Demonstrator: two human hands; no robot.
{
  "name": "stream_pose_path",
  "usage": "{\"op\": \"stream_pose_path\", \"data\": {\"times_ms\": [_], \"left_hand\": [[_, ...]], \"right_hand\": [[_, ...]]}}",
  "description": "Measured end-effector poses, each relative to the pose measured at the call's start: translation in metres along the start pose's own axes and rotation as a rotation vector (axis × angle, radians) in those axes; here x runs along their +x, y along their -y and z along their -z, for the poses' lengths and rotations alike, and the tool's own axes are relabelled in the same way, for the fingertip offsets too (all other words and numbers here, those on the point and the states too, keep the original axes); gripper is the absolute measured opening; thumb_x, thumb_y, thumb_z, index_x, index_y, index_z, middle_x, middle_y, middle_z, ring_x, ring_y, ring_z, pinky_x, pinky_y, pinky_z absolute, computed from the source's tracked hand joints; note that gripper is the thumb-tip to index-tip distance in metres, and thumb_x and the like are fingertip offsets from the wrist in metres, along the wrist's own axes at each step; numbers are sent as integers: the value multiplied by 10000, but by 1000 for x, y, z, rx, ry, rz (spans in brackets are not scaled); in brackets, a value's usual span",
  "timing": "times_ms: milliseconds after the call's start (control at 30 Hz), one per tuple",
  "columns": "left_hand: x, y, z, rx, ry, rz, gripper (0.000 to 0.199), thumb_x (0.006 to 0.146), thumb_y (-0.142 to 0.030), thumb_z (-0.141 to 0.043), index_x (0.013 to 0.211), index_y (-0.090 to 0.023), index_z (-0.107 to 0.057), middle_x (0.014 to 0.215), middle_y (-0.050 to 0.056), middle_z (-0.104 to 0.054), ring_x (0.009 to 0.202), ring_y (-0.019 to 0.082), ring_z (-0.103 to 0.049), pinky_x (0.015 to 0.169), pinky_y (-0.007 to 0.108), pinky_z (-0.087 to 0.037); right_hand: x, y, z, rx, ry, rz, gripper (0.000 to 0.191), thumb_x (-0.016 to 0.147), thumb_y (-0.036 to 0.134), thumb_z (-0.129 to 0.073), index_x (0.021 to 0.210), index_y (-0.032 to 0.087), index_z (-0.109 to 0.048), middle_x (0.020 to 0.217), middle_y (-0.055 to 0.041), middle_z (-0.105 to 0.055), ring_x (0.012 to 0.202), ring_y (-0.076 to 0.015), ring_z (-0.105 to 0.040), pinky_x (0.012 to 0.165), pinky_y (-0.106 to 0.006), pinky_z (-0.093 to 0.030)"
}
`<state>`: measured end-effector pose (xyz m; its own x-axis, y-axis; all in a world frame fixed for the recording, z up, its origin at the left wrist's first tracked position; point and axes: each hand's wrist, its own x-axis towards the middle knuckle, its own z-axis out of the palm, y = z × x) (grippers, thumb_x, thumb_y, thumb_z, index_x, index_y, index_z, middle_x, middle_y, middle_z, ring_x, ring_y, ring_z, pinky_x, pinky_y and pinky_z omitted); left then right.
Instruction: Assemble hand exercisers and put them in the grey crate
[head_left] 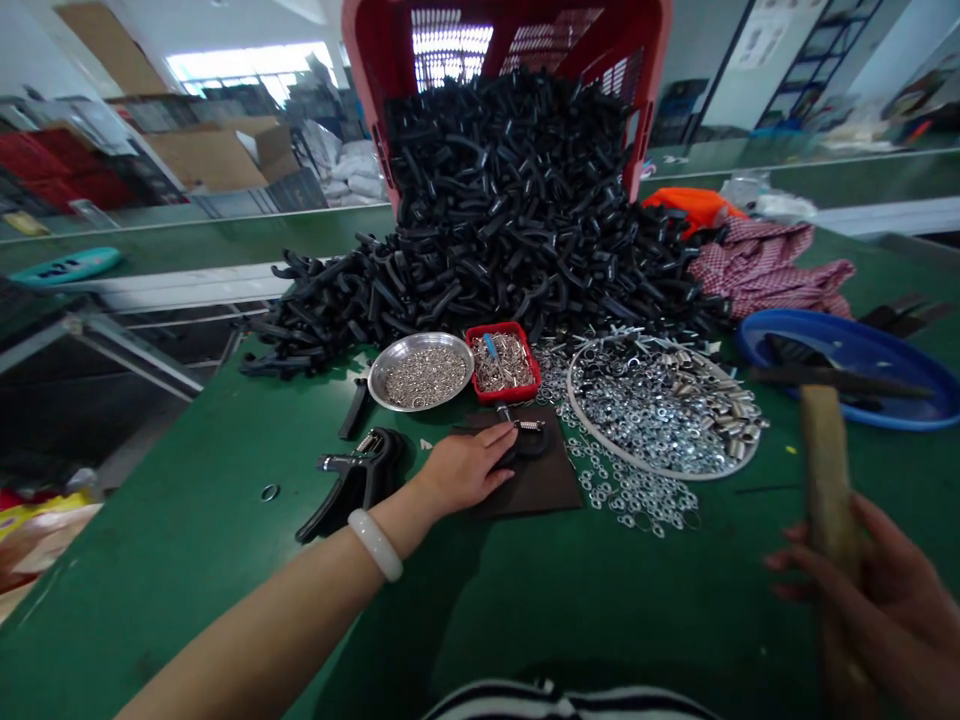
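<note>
Across the green worktop point(187, 600), I see the left hand point(465, 470) lying open on a dark mat point(551, 490) beside a small metal clamp point(521, 425), the right hand point(862, 610) clenched on a blurred wooden handle point(829, 470), perhaps a hammer's, and a large heap of black plastic pieces point(510, 220) remaining beyond.

We've got a green bench point(187, 560) — black curved plastic parts point(465, 280) heaped across it, plus a dark mat point(547, 480), steel dish point(373, 375), red tray point(504, 398), loose washers point(622, 490), blue plate point(862, 345).
</note>
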<state>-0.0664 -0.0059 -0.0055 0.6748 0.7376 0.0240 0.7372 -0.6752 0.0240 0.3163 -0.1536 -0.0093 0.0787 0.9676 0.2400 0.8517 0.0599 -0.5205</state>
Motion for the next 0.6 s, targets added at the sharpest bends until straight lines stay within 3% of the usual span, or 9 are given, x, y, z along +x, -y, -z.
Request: {"op": "stream_pose_path", "data": {"times_ms": [100,167,233,367,433,533,600], "left_hand": [[-1,-5,1,29,30,40,514,860,-431,-361,1328,-217,-365,1390,45,-374,937,206,-602,769,317,-487],[0,-7,2,45,39,54,504,859,-415,-364,1321,-214,-375,1392,42,-371,911,204,-607,741,313,-491],[1,-9,4,57,42,67,502,850,-401,-382,1317,-216,-380,1390,43,-373,879,200,-614,704,311,-494],[2,-10,6,59,52,87,514,830,-401,-416,1312,-227,-388,1380,41,-388,833,190,-622,638,291,-490],[2,-8,6,46,55,87,518,828,-407,-417,1314,-232,-386,1379,40,-390,838,185,-620,632,280,-487],[2,-5,3,30,36,70,522,829,-413,-412,1320,-242,-373,1384,29,-383,852,182,-616,656,286,-489],[2,-4,2,29,27,56,528,825,-414,-417,1323,-243,-368,1385,22,-381,855,183,-615,664,292,-490]], "right_hand": [[11,40,-16,89,96,13,592,868,342,-386,1406,319,-140,1095,-89,-612,782,-211,-657,589,-256,-570],[22,56,-26,2,169,170,575,856,325,-415,1392,340,-207,1238,-50,-537,971,-232,-604,777,-328,-543],[35,68,-32,-69,248,274,538,868,292,-380,1386,316,-240,1257,-34,-522,1052,-229,-558,870,-380,-487],[54,87,-29,-100,355,342,495,882,263,-329,1374,267,-276,1190,-32,-569,999,-203,-588,828,-350,-507],[55,92,-24,-99,300,357,494,886,269,-332,1377,267,-273,1221,-28,-539,1016,-201,-576,841,-339,-499],[50,92,-22,-151,145,262,526,885,282,-349,1396,247,-228,1222,-48,-536,962,-219,-603,797,-330,-524],[48,89,-23,-169,176,224,526,885,278,-341,1397,241,-228,1177,-53,-573,882,-217,-636,736,-316,-548]]}}
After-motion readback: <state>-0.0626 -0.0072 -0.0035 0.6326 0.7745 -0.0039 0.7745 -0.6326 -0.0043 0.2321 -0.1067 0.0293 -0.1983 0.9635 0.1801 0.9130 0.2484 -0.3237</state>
